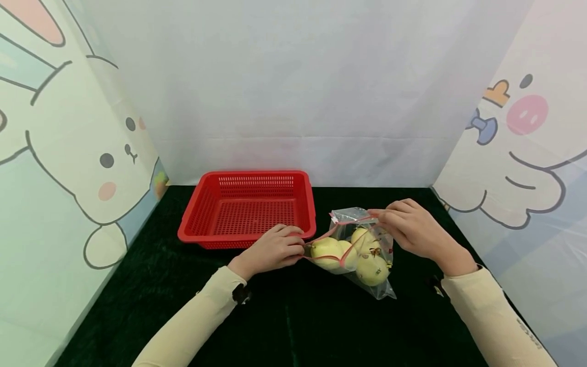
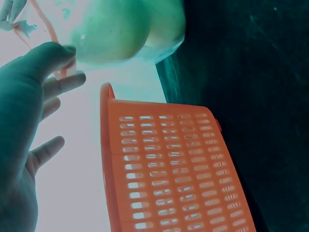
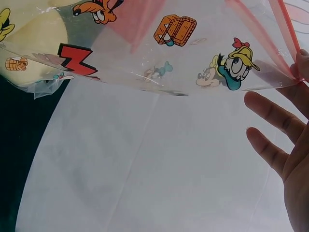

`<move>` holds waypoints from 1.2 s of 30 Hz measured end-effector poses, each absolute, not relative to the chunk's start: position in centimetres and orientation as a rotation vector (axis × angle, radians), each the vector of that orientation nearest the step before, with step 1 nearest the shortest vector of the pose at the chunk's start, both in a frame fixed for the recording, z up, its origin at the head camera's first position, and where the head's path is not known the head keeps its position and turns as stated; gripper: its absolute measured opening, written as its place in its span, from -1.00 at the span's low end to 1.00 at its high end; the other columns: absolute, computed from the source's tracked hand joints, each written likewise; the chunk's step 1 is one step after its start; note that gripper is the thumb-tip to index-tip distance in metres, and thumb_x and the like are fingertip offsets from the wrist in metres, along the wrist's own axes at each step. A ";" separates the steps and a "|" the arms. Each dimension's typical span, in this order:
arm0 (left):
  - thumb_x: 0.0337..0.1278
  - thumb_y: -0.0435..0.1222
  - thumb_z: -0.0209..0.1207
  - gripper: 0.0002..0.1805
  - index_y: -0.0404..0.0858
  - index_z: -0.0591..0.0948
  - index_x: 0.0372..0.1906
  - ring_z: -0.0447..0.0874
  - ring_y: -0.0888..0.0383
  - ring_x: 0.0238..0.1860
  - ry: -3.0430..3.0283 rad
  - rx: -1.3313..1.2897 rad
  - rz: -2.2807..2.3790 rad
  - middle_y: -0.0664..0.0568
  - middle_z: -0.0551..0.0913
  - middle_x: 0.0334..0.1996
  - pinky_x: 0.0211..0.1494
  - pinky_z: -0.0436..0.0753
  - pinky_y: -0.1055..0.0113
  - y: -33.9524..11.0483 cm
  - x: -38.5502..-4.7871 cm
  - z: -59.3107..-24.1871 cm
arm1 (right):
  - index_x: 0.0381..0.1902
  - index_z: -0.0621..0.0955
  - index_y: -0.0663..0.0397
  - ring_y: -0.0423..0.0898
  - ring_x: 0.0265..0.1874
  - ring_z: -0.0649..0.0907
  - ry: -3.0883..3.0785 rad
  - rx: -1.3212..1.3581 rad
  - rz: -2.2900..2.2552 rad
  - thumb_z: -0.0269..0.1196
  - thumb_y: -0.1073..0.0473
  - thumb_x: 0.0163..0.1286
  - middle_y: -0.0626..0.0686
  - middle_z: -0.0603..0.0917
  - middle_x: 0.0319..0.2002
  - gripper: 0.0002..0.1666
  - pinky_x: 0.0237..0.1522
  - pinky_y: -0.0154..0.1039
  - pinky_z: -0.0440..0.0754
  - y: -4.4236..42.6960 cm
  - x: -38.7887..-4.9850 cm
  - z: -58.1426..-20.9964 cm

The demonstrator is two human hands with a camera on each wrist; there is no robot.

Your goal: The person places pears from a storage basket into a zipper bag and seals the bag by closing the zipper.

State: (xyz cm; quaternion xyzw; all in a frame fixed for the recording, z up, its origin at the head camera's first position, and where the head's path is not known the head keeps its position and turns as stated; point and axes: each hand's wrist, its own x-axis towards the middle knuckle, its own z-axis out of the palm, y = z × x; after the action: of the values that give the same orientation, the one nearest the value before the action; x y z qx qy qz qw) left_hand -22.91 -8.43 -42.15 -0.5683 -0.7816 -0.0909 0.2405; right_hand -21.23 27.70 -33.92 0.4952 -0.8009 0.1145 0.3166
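A clear plastic zip bag (image 1: pixel 384 291) with a red-pink seal strip lies on the dark cloth, holding several round, pale yellow-green fruits (image 1: pixel 372 270). My left hand (image 1: pixel 274 250) pinches the left end of its mouth between thumb and index finger; the left wrist view shows the strip (image 2: pixel 44 21) in that pinch. At the opposite end, my right hand (image 1: pixel 412 228) pinches the strip's corner. The mouth gapes between both hands. Cartoon figures (image 3: pixel 235 67) are printed on the bag in the right wrist view. The fruits' exact kind cannot be told.
A red perforated plastic basket (image 1: pixel 247 239) stands behind and left of the bag, close to my left hand. Dark green velvety cloth (image 1: pixel 293 326) covers the table. Pale curtains (image 1: pixel 302 92) with cartoon animals enclose the back and sides.
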 end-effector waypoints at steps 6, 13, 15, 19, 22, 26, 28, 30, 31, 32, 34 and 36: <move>0.17 -0.32 0.33 -0.93 -0.08 0.70 -0.26 0.54 0.10 0.14 -2.123 -1.500 -0.253 0.16 0.72 -0.20 0.14 0.49 0.19 -7.8 -22.9 -41.6 | -0.09 0.66 0.11 -0.01 -0.25 0.60 -2.102 1.281 0.308 -0.13 -0.02 0.66 0.02 0.70 -0.20 -0.52 -0.11 -0.09 0.42 28.1 -21.4 -33.7; 0.15 -0.32 0.36 -0.87 -0.10 0.71 -0.20 0.56 0.10 0.06 -2.061 -1.412 -0.244 0.13 0.73 -0.19 0.14 0.50 0.20 -7.2 -23.2 -40.2 | -0.07 0.68 0.15 0.03 -0.28 0.61 -2.059 1.226 0.331 -0.12 0.04 0.66 0.09 0.73 -0.11 -0.52 -0.11 -0.09 0.40 28.8 -21.6 -33.3; 0.12 -0.32 0.38 -0.85 -0.10 0.71 -0.20 0.57 0.09 0.03 -2.034 -1.390 -0.253 0.11 0.72 -0.20 0.13 0.51 0.19 -7.0 -23.3 -39.7 | -0.09 0.68 0.17 0.05 -0.29 0.61 -2.041 1.206 0.342 -0.11 0.05 0.66 0.10 0.73 -0.15 -0.53 -0.12 -0.09 0.41 29.1 -21.6 -33.2; 0.12 -0.29 0.40 -0.86 -0.11 0.70 -0.21 0.58 0.07 -0.01 -1.984 -1.354 -0.279 0.08 0.71 -0.23 0.12 0.51 0.16 -6.5 -23.4 -38.7 | -0.09 0.70 0.22 0.07 -0.32 0.61 -1.986 1.175 0.366 -0.05 0.06 0.64 0.11 0.73 -0.22 -0.55 -0.19 -0.10 0.41 29.4 -21.9 -33.3; 0.13 -0.26 0.40 -0.87 -0.11 0.70 -0.22 0.58 0.07 -0.03 -1.955 -1.335 -0.275 0.07 0.70 -0.23 0.13 0.51 0.15 -6.1 -23.4 -38.0 | -0.06 0.70 0.24 0.05 -0.36 0.60 -1.961 1.163 0.379 -0.02 0.07 0.62 0.11 0.72 -0.27 -0.56 -0.24 -0.12 0.38 29.5 -22.1 -33.4; 0.11 -0.30 0.41 -0.86 -0.13 0.69 -0.23 0.58 0.06 -0.03 -1.922 -1.317 -0.273 0.05 0.69 -0.24 0.10 0.51 0.14 -5.8 -23.4 -37.1 | -0.14 0.69 0.23 0.06 -0.39 0.58 -1.962 1.130 0.381 -0.03 0.03 0.62 0.13 0.68 -0.33 -0.54 -0.27 -0.11 0.35 29.8 -22.2 -33.7; 0.10 -0.33 0.40 -0.85 -0.13 0.68 -0.23 0.58 0.05 -0.03 -1.899 -1.312 -0.275 0.04 0.68 -0.25 0.08 0.51 0.13 -5.6 -23.4 -36.8 | -0.21 0.67 0.22 0.08 -0.39 0.58 -1.970 1.115 0.383 -0.04 0.00 0.62 0.15 0.67 -0.34 -0.53 -0.26 -0.08 0.37 29.9 -22.1 -33.9; 0.10 -0.36 0.39 -0.85 -0.14 0.67 -0.23 0.58 0.04 -0.04 -1.873 -1.305 -0.276 0.04 0.67 -0.26 0.05 0.52 0.13 -5.4 -23.5 -36.4 | -0.23 0.65 0.22 0.11 -0.38 0.58 -1.979 1.099 0.391 -0.04 -0.03 0.62 0.17 0.65 -0.35 -0.51 -0.23 -0.04 0.40 29.9 -22.0 -34.1; 0.10 -0.36 0.39 -0.84 -0.14 0.66 -0.23 0.58 0.04 -0.05 -1.864 -1.302 -0.278 0.03 0.67 -0.27 0.05 0.52 0.13 -5.3 -23.5 -36.2 | -0.26 0.64 0.22 0.11 -0.37 0.58 -1.985 1.096 0.394 -0.04 -0.03 0.62 0.18 0.64 -0.35 -0.51 -0.21 -0.03 0.41 29.9 -22.0 -34.1; 0.10 -0.37 0.39 -0.84 -0.14 0.66 -0.23 0.57 0.03 -0.06 -1.853 -1.299 -0.282 0.03 0.66 -0.27 0.04 0.51 0.12 -5.3 -23.5 -36.1 | -0.26 0.64 0.22 0.12 -0.37 0.59 -1.990 1.094 0.394 -0.03 -0.03 0.62 0.18 0.64 -0.35 -0.51 -0.20 -0.02 0.42 29.9 -22.0 -34.2; 0.09 -0.38 0.38 -0.83 -0.14 0.66 -0.23 0.57 0.03 -0.06 -1.831 -1.292 -0.283 0.02 0.65 -0.28 0.03 0.51 0.12 -5.2 -23.5 -35.7 | -0.26 0.64 0.24 0.12 -0.36 0.58 -2.001 1.094 0.390 -0.04 -0.04 0.61 0.19 0.64 -0.34 -0.50 -0.19 -0.01 0.43 29.8 -21.9 -34.3; 0.10 -0.39 0.38 -0.83 -0.14 0.65 -0.23 0.56 0.03 -0.07 -1.817 -1.284 -0.287 0.03 0.65 -0.28 0.02 0.51 0.11 -5.2 -23.5 -35.3 | -0.26 0.64 0.27 0.11 -0.36 0.58 -2.013 1.094 0.381 -0.04 -0.04 0.61 0.20 0.64 -0.33 -0.48 -0.20 -0.01 0.44 29.6 -21.9 -34.4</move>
State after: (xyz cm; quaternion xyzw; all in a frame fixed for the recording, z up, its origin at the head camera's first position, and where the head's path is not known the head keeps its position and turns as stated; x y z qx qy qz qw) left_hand -23.52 -5.15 -35.34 -0.5156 -0.7296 -0.1152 0.4342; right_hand -21.92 29.65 -34.41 0.4322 -0.7950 0.1504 0.3983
